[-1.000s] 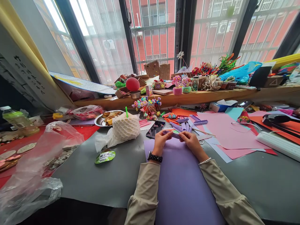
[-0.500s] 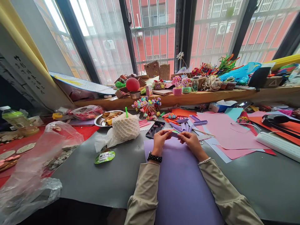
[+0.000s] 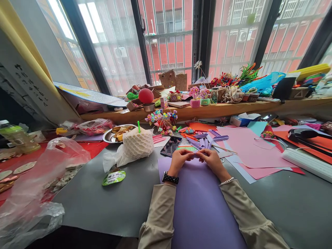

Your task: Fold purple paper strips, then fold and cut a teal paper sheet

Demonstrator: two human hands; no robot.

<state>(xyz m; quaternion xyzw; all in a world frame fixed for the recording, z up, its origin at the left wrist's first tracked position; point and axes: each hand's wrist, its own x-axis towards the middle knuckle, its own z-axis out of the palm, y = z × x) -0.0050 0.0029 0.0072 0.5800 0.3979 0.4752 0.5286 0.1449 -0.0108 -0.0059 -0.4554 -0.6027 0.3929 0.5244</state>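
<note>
My left hand and my right hand meet above the far end of a large purple sheet of paper. Both are closed in a pinch on one small purple paper strip, mostly hidden by the fingers. Just beyond the hands lies a loose pile of folded purple paper strips. A black phone rests to the left of the pile, close to my left hand. A thin wooden stick lies to the right, beyond my right hand.
On the left stand a netted white coconut with a green straw and a metal bowl. Pink paper sheets and a white power strip lie on the right. A crowded windowsill runs behind; a plastic bag is at far left.
My hands have come closer together, so less of the purple strip shows between them. The view has shifted slightly.
</note>
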